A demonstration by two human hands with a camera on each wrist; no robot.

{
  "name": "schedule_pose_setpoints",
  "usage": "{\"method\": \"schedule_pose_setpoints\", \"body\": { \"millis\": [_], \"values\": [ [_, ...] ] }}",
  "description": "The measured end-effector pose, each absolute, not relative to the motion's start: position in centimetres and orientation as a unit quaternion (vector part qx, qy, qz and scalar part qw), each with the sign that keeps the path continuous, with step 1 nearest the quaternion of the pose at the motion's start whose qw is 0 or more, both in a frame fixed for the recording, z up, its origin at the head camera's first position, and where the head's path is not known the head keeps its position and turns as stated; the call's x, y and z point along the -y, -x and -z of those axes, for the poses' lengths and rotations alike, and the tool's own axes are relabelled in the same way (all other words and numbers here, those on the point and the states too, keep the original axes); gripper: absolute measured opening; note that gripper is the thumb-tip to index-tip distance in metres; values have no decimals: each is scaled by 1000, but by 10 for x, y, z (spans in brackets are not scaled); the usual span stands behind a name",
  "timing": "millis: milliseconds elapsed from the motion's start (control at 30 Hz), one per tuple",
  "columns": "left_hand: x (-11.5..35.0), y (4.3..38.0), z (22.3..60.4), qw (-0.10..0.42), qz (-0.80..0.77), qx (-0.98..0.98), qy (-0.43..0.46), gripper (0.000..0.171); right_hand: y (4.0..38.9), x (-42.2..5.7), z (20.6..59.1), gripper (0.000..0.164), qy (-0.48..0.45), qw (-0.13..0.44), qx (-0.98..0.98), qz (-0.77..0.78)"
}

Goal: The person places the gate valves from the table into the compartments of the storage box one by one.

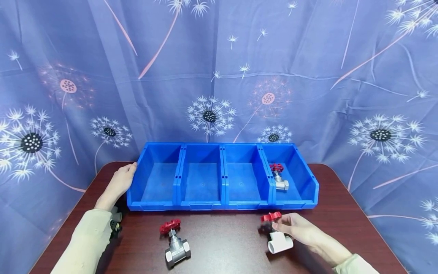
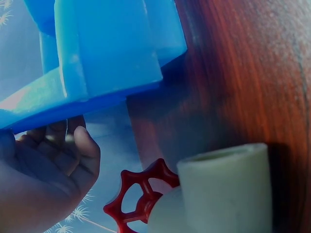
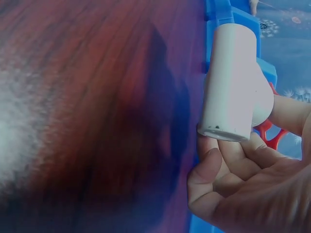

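A loose hold could drop the white valve (image 1: 280, 242) my right hand (image 1: 302, 230) pinches; whether my left hand (image 1: 119, 182) grips, I can't tell.

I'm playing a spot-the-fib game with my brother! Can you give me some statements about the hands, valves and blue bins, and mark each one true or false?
1. The right hand holds a white valve with a red handle. True.
2. The left hand is gripping a metal valve. False: it is at the outer side of the leftmost blue bin.
3. A metal valve is in the rightmost blue bin. True.
4. The table is bright green. False: it is dark reddish brown.
5. Another metal valve is on the table, in front of the bins. True.
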State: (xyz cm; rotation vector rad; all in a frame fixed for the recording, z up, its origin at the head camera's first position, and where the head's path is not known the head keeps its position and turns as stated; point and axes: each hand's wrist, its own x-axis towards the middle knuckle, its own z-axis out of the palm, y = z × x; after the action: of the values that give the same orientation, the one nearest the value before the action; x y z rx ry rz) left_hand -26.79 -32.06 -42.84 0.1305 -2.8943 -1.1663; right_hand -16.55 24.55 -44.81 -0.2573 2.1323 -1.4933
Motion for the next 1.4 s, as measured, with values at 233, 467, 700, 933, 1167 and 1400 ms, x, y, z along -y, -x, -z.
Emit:
{"method": "schedule_pose_setpoints", "body": {
  "millis": [233, 467, 700, 933, 1167, 1400],
  "values": [
    [321, 267, 428, 8, 375, 926, -41, 72, 170, -245, 439, 32, 107, 257, -791, 545],
    [321, 268, 426, 10, 372, 927, -40, 72, 175, -238, 428, 31, 103, 248, -806, 528],
    [320, 269, 426, 6, 369, 928, -39, 72, 178, -235, 421, 35, 114, 237, -809, 525],
    [320, 269, 425, 2, 367, 929, -42, 72, 182, -230, 412, 34, 117, 231, -813, 522],
    [321, 268, 427, -5, 372, 927, -43, 74, 187, -225, 404, 32, 113, 237, -804, 534],
    [320, 268, 427, -1, 372, 927, -45, 73, 191, -218, 398, 33, 115, 232, -807, 530]
  ]
}}
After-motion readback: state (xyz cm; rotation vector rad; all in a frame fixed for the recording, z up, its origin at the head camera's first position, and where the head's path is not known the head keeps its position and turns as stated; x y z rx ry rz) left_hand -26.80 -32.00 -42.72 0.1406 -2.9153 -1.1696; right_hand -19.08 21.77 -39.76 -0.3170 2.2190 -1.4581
